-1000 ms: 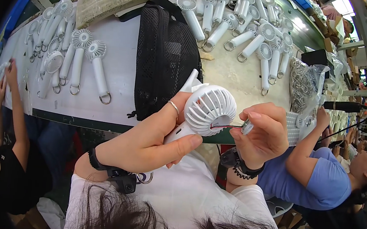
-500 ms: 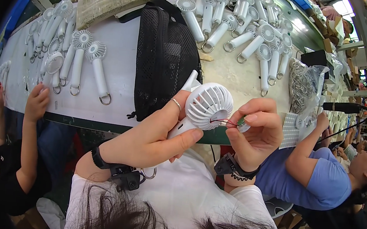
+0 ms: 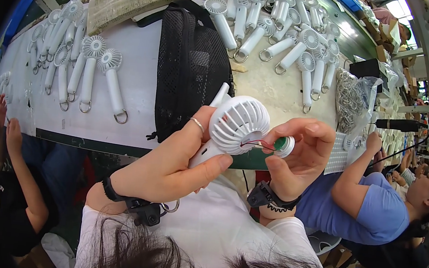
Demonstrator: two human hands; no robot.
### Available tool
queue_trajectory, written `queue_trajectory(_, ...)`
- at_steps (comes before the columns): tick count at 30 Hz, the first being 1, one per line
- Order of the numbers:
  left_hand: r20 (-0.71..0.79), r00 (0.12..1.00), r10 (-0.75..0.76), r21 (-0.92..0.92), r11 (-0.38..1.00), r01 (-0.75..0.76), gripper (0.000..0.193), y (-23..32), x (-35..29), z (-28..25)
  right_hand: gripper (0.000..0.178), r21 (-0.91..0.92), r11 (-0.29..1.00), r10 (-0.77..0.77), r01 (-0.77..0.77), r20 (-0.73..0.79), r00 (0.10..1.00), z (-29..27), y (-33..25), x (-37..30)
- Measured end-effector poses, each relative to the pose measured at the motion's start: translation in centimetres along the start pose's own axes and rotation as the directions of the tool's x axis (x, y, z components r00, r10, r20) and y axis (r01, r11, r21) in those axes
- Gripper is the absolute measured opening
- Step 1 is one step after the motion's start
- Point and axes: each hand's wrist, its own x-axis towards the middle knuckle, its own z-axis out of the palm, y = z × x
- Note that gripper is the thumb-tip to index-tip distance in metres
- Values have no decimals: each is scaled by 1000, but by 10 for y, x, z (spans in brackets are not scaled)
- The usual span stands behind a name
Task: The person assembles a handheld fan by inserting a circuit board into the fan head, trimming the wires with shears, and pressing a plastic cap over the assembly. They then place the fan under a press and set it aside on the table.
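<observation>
My left hand (image 3: pixel 175 164) is wrapped round the handle of a white handheld fan (image 3: pixel 240 122), its slatted round head pointing up and to the right. Thin red and dark wires (image 3: pixel 256 143) run out of the middle of the fan head. They lead to a small round white cap with a green circuit board (image 3: pixel 284 146). The fingertips of my right hand (image 3: pixel 303 155) pinch this cap just right of the fan head, apart from it. Both wrists carry black straps with small devices.
Finished-looking white fans with metal rings lie in groups at the left (image 3: pixel 90 70) and far right (image 3: pixel 305 44). A black mesh bag (image 3: pixel 192 70) lies between them. A bag of metal rings (image 3: pixel 349 98) is at the right. Co-workers sit on both sides, one in a blue shirt (image 3: pixel 357 204).
My right fingers have turned the cap, so its green board and white rim show more. The fan has shifted slightly left. A co-worker's hand at the left has drawn back from the fans.
</observation>
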Motion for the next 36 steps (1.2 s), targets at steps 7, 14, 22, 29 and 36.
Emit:
queue_trajectory(7, 1, 1000, -29, -37, 999, 29, 43, -1, -2, -2, 62, -276, 952, -128, 134, 42, 991, 2, -1, -1)
queue_trajectory(14, -1, 998, -61, -50, 997, 61, 42, -2, 2, -3, 62, -386, 897, -188, 216, 111, 976, -2, 1, -2)
queue_trajectory(22, 17, 998, -55, -53, 997, 56, 42, 0, 0, -2, 52, -213, 971, -101, 104, 25, 995, -1, 1, -1)
queue_trajectory(29, 24, 997, -69, -51, 996, 70, 44, 5, -4, 0, 41, -98, 993, -63, 64, 15, 998, -2, 0, -1)
queue_trajectory(36, 74, 991, -114, -43, 992, 117, 46, 11, -6, -3, 39, -114, 993, -35, 34, -10, 999, -2, 0, -3)
